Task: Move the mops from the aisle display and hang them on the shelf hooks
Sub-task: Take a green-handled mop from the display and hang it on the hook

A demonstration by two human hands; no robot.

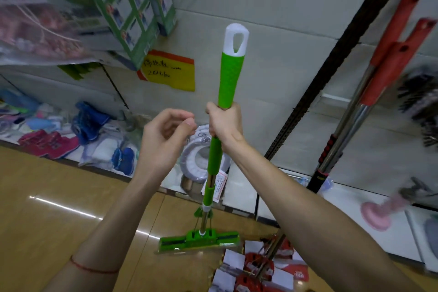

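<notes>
A green mop stands upright in front of me, its white cap with a hanging hole at the top and its green sponge head near the floor. My right hand is shut on the handle just below the green grip. Just left of the handle, my left hand hovers with the fingers curled and pinched together, holding nothing I can make out. Two red-handled mops hang at the right on the shelf wall.
Red mop heads lie on the wooden floor at the bottom right. A black slotted shelf upright runs diagonally. A yellow price sign, green boxes and low shelves of packaged goods fill the left. A pink plunger is at the right.
</notes>
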